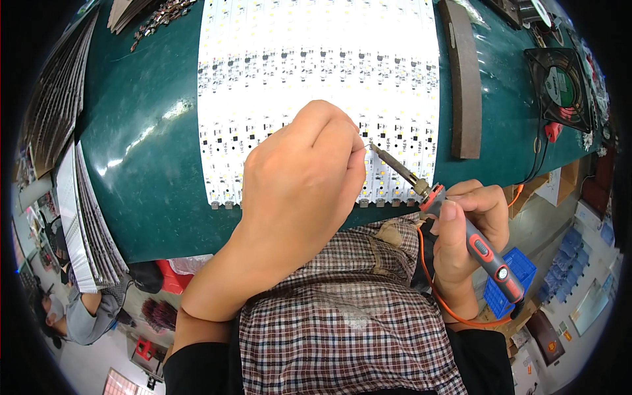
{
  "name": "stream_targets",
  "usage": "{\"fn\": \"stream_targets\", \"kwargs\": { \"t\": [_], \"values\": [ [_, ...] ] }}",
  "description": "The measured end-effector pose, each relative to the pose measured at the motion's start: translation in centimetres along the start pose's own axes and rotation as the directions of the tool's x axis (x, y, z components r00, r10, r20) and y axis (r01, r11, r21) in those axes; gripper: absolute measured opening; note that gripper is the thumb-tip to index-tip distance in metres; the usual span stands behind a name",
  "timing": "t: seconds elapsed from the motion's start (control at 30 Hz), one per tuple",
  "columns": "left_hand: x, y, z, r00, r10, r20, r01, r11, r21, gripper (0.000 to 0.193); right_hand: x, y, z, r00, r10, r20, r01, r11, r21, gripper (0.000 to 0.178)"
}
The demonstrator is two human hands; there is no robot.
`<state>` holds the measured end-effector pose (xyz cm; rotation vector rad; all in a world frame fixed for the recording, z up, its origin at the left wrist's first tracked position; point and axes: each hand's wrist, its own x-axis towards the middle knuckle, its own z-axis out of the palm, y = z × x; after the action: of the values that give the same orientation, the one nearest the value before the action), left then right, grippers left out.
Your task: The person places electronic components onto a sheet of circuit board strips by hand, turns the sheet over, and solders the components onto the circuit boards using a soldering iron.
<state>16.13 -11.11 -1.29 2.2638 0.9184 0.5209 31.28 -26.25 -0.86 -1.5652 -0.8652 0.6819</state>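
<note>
A panel of white circuit boards [276,105] set side by side, dotted with small black and yellow parts, lies on the green table. My left hand [299,168] is over the near half of it, fingers pinched on a thin solder wire [367,145] that barely shows past the fingertips. Gripped in my right hand [454,250] is a grey and red soldering iron [490,255], slanting up and left. Its tip meets the wire's end just above the boards; whether it touches a board I cannot tell. My left hand covers part of the panel.
Right of the panel lies a long brown bar [464,79], with a black fan [559,89] farther right. Stacked board strips [85,217] line the left side. Small metal parts [161,20] are heaped at the back. An orange cord [434,293] hangs by my right wrist. Another person [92,319] sits lower left.
</note>
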Motion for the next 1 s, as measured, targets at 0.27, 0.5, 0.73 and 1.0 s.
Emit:
{"fn": "stream_targets", "kwargs": {
  "t": [0.27, 0.5, 0.73, 1.0],
  "values": [
    [0.0, -0.3, 0.1, 1.000, 0.024, -0.013, -0.024, 1.000, 0.008, 0.014, 0.0, -0.1, -0.2, 1.000, -0.006, 0.024, 0.007, 1.000, -0.026, 0.020],
    [0.0, -0.2, 0.3, 0.999, 0.043, -0.022, -0.043, 0.999, -0.004, 0.014, -0.2, -0.1, 0.0, 1.000, -0.010, 0.014, 0.009, 0.999, 0.039, 0.020],
    [-0.3, -0.2, -1.2, 0.999, -0.013, -0.047, 0.013, 1.000, 0.008, 0.015, -0.3, 0.1, -0.1, 1.000, 0.000, -0.009, 0.000, 1.000, 0.002, 0.019],
    [-0.5, -0.5, -1.2, 0.999, -0.020, -0.043, 0.022, 0.998, 0.050, 0.013, 0.0, -0.5, 0.7, 0.999, -0.028, 0.019, 0.027, 0.999, 0.039, 0.020]
  ]
}}
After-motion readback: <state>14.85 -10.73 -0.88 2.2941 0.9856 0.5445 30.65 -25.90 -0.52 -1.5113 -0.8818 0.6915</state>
